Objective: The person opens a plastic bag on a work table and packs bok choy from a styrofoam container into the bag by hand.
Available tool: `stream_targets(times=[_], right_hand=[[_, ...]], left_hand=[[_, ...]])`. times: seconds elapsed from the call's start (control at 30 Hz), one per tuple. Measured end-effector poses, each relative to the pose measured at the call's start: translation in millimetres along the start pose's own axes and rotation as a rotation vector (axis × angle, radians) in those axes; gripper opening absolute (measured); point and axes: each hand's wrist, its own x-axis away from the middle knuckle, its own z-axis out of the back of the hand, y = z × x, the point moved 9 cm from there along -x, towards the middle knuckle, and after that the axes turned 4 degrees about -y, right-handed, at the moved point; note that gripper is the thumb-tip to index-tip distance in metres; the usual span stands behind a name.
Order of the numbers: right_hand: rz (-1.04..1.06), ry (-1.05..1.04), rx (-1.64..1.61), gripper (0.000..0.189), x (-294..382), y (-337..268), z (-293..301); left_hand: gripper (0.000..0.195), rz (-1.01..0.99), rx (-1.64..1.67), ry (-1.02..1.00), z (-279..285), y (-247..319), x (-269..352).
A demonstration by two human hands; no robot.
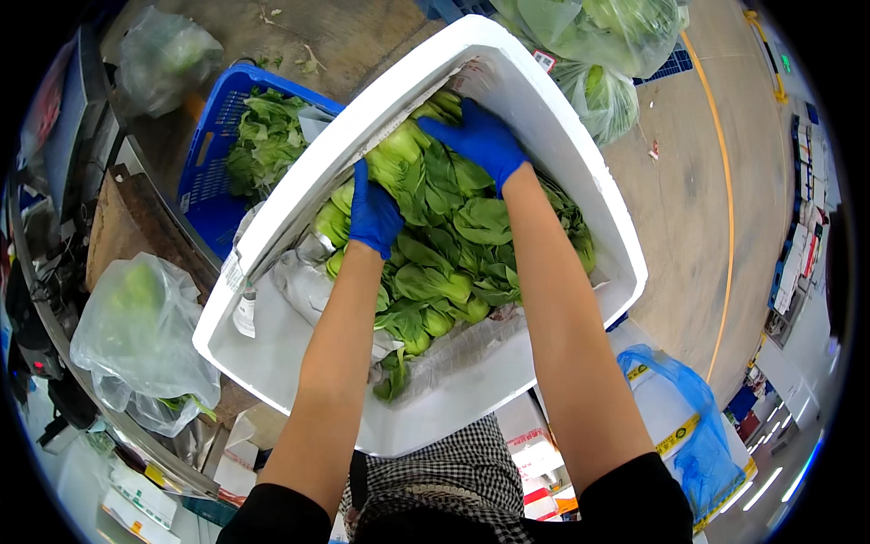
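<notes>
A white foam box (615,204) stands before me, part filled with leafy bok choy (435,272). Both of my hands wear blue gloves and reach inside it. My left hand (374,214) is at the box's left side, its thumb up and its fingers hidden among the pale stems. Farther in, my right hand (479,139) lies over the heads near the far corner, thumb stretched left; its fingertips are partly hidden. Between the two hands sits a pale green bok choy head (397,156). Crumpled grey paper (302,282) lines the box's left and near sides.
Left of the box, a blue plastic crate (211,163) holds loose leaves. Bagged greens (139,326) sit on the left bench, with another clear bag (166,61) beyond. Large bags of greens (591,34) stand at the far right. A blue plastic bag (710,449) drapes over a box at right.
</notes>
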Motion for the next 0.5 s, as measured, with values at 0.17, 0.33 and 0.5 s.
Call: stream_targets(times=[0.17, 0.33, 0.5], right_hand=[[0.085, -0.016, 0.143, 0.107, 40.2, -26.9, -28.6], [-0.051, 0.040, 0.308, 0.116, 49.5, -38.4, -33.1], [0.009, 0.192, 0.348, 0.117, 116.4, -74.9, -35.8]], left_hand=[[0.079, -0.030, 0.033, 0.149, 6.2, -3.3, 23.5], [0.069, -0.012, 0.174, 0.054, 23.9, -9.7, 8.0], [0.072, -0.215, 0.123, 0.161, 37.2, -5.2, 50.2]])
